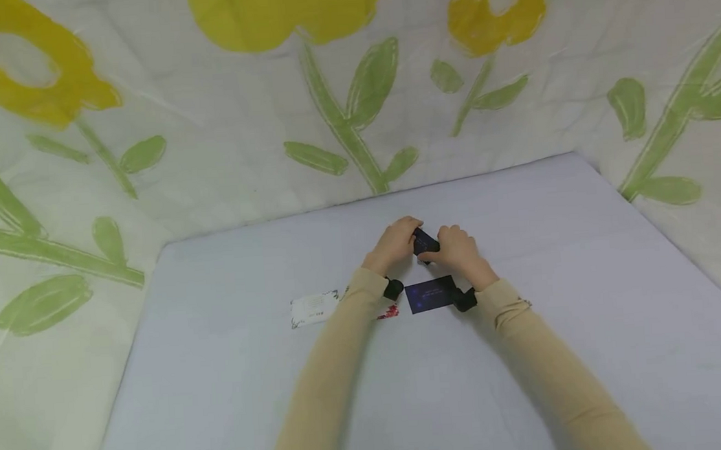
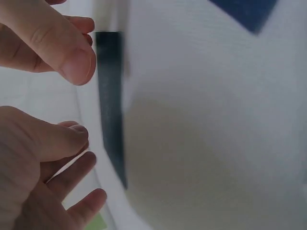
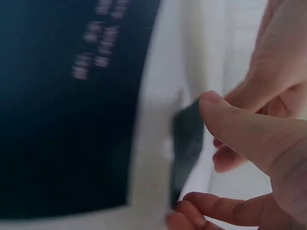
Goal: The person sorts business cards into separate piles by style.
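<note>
A small dark card (image 1: pixel 425 240) with faint print stands tilted above the pale table (image 1: pixel 234 391), between the two hands. My right hand (image 1: pixel 459 248) grips it; in the right wrist view the thumb (image 3: pixel 218 108) lies at its upper edge and fingers touch its lower end. My left hand (image 1: pixel 392 242) is just beside the card's left side. In the left wrist view, its relaxed fingers (image 2: pixel 76 175) appear a little apart from the card (image 2: pixel 111 91). Below the hands, a dark blue card (image 1: pixel 429 294) with light print lies flat, partly behind the right wrist camera.
A white card with a floral border (image 1: pixel 315 309) lies at the left of the row. Next to it, a card with red flowers (image 1: pixel 390 312) is mostly hidden under the left forearm. A wall cloth (image 1: pixel 225 137) with painted flowers hangs behind the table.
</note>
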### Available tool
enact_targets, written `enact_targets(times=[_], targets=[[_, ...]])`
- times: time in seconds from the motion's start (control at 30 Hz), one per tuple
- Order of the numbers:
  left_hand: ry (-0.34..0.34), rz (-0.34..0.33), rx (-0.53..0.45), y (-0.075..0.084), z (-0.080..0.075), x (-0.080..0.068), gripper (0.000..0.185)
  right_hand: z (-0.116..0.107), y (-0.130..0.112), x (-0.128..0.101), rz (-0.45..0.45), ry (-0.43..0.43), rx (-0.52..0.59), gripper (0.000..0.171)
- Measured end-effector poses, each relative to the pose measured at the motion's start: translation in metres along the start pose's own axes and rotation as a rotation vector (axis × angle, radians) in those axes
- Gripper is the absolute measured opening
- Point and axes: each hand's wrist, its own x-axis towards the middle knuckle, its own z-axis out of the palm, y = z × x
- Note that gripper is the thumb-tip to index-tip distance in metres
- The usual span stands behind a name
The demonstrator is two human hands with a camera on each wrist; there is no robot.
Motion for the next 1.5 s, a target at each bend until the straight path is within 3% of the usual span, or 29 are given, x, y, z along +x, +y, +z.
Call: enact_targets(times=[0.13, 0.17, 0.23, 0.33, 0.47, 0.57, 0.7, 0.83, 0.93, 1.03, 1.23, 1.5], targets=[[-0.100, -0.075, 0.017, 0.047, -0.052, -0.029, 0.040, 0.009, 0.000, 0.002, 0.022, -0.003, -0.010, 0.054], [-0.100, -0.077, 0.027, 0.056, -0.062, -0.035, 0.039, 0.010, 0.001, 0.003, 0.025, -0.001, 0.007, 0.053], [-0.100, -0.080, 0.041, 0.066, -0.076, -0.045, 0.037, 0.009, 0.003, 0.003, 0.017, 0.006, 0.071, 0.052], [-0.110, -0.099, 0.000, 0.069, -0.085, -0.050, 0.038, 0.007, 0.009, 0.003, -0.011, 0.006, 0.185, 0.051], [-0.097, -0.131, -0.073, 0.066, -0.091, -0.054, 0.035, 0.005, 0.016, 0.004, -0.044, -0.014, 0.294, 0.050], [-0.061, -0.139, -0.132, 0.063, -0.093, -0.057, 0.028, 0.003, 0.017, 0.001, -0.044, 0.009, 0.325, 0.040], [0.010, -0.163, -0.244, 0.064, -0.094, -0.062, 0.018, 0.001, 0.018, -0.005, -0.074, 0.130, 0.370, 0.021], [0.097, -0.178, -0.394, 0.071, -0.099, -0.074, 0.015, -0.004, 0.023, -0.013, -0.113, 0.219, 0.442, 0.018], [0.154, -0.204, -0.506, 0.079, -0.105, -0.087, 0.015, -0.011, 0.025, -0.023, -0.105, 0.205, 0.477, 0.022], [0.170, -0.253, -0.574, 0.090, -0.110, -0.102, 0.014, -0.015, 0.026, -0.033, -0.082, 0.129, 0.488, 0.025], [0.110, -0.282, -0.583, 0.106, -0.104, -0.125, 0.011, -0.011, 0.031, -0.047, -0.026, -0.015, 0.452, 0.026], [0.106, -0.316, -0.512, 0.114, -0.088, -0.137, 0.008, 0.003, 0.027, -0.055, -0.049, -0.012, 0.416, 0.022]])
